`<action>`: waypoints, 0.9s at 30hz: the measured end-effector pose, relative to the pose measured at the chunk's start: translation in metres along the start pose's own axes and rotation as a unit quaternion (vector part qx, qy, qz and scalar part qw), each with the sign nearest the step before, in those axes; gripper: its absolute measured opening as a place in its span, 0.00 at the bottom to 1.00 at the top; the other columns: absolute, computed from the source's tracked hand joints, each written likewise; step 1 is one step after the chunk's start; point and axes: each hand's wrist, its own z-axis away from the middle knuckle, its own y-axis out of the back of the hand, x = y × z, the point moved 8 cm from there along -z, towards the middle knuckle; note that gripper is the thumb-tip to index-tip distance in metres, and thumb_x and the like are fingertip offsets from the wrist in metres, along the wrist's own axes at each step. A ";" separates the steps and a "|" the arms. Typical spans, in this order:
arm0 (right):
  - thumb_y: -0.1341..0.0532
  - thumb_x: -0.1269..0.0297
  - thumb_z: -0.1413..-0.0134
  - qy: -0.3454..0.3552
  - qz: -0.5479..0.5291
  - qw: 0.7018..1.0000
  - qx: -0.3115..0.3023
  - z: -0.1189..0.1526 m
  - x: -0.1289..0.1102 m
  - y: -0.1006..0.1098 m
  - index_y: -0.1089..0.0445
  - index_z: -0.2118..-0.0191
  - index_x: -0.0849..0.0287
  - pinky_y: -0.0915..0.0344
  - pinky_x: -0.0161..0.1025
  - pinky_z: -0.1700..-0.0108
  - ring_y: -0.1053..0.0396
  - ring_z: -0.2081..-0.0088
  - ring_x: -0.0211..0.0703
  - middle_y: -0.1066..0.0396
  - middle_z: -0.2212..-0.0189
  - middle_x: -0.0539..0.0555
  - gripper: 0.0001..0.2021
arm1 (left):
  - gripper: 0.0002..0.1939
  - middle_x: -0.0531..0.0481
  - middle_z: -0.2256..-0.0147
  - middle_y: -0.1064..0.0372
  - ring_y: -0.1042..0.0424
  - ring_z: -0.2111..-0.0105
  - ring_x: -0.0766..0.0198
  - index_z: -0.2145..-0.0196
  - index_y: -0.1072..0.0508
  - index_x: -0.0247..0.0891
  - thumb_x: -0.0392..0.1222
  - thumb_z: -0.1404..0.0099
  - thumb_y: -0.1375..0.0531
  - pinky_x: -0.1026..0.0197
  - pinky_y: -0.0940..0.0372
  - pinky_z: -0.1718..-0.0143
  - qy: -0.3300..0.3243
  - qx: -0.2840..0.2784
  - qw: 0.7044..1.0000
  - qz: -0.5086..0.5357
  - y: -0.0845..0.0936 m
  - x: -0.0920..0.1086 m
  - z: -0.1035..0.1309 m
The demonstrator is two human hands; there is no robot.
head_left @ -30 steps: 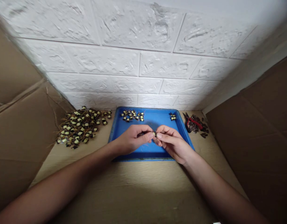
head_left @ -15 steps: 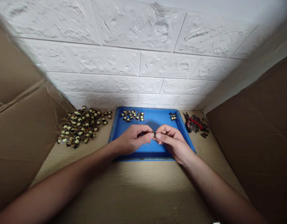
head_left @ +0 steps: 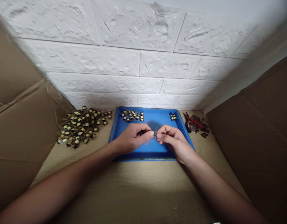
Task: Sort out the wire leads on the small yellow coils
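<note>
While left grip point(head_left: 134, 139) and right grip point(head_left: 174, 141) clamp one component point(head_left: 155, 133), pliers point(head_left: 196, 123) flank the tray point(head_left: 155, 114).

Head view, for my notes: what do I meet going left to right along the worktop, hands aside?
Large heap of yellow-and-black parts → bigger tray cluster → small pinched part → smaller tray cluster → red-handled pliers → right cardboard panel.

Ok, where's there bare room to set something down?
Table between the forearms, in front of the tray; also the tray's back, between big cluster and small cluster. Crowded: mid-tray, with left hand and right hand; left pile; right side, pliers and scraps.
</note>
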 end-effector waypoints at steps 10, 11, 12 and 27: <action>0.36 0.70 0.42 0.234 0.277 0.929 0.068 0.019 -0.050 -0.002 0.25 0.59 0.55 0.37 0.42 0.63 0.33 0.67 0.43 0.29 0.68 0.52 0.06 | 0.17 0.53 0.75 0.34 0.37 0.74 0.68 0.70 0.28 0.33 0.49 0.30 0.45 0.65 0.45 0.71 0.010 -0.006 1.000 -0.003 -0.002 -0.005 0.000; 0.36 0.70 0.41 0.241 0.286 0.925 0.064 0.020 -0.051 -0.004 0.25 0.60 0.54 0.36 0.43 0.63 0.32 0.67 0.44 0.29 0.67 0.52 0.05 | 0.17 0.54 0.76 0.35 0.38 0.74 0.68 0.70 0.28 0.33 0.49 0.30 0.45 0.65 0.46 0.71 0.010 -0.009 1.000 -0.004 -0.002 -0.005 0.000; 0.37 0.69 0.40 0.246 0.294 0.922 0.062 0.020 -0.051 -0.005 0.25 0.61 0.54 0.35 0.43 0.62 0.32 0.66 0.44 0.28 0.67 0.52 0.04 | 0.17 0.54 0.76 0.36 0.39 0.74 0.68 0.70 0.28 0.33 0.49 0.30 0.45 0.65 0.46 0.72 0.010 -0.010 1.000 -0.006 -0.002 -0.005 0.000; 0.39 0.70 0.38 0.295 0.380 0.875 0.038 0.026 -0.050 -0.018 0.28 0.64 0.58 0.41 0.44 0.58 0.30 0.65 0.43 0.26 0.68 0.51 0.03 | 0.17 0.57 0.78 0.44 0.44 0.75 0.70 0.75 0.33 0.34 0.47 0.32 0.44 0.65 0.50 0.73 0.030 0.026 0.998 -0.046 0.002 -0.006 -0.001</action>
